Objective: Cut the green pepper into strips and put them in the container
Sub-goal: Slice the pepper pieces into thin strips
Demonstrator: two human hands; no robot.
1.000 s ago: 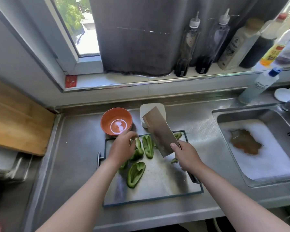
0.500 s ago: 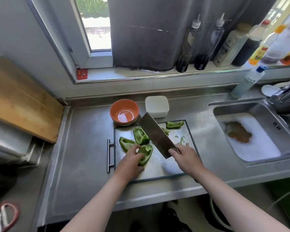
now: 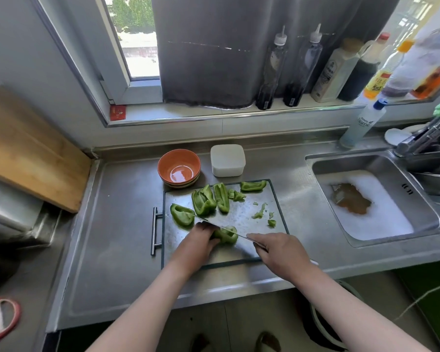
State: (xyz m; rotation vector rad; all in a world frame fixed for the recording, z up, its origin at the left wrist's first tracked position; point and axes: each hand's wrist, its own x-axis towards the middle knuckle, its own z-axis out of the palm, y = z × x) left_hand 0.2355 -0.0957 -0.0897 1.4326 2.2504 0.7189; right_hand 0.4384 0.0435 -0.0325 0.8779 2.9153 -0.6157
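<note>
Several green pepper pieces (image 3: pixel 205 200) lie on a steel cutting board (image 3: pixel 241 255). My left hand (image 3: pixel 197 243) holds one pepper piece (image 3: pixel 226 235) down near the board's front, fingers curled over it. My right hand (image 3: pixel 280 252) grips the handle of a cleaver (image 3: pixel 243 237), whose blade stands on edge across that piece. A white square container (image 3: pixel 228 160) and an orange bowl (image 3: pixel 178 167) stand just behind the board. Small green scraps (image 3: pixel 261 213) lie on the board's right side.
A sink (image 3: pixel 371 199) with foamy water sits to the right, a tap (image 3: pixel 422 138) above it. Several bottles (image 3: pixel 302 67) line the window sill. A wooden board (image 3: pixel 28 151) leans at the left. The board's handle (image 3: pixel 155 231) sticks out on its left.
The cleaver has come down from a raised tilt onto the pepper piece under my left hand. My left hand has shifted slightly along that piece.
</note>
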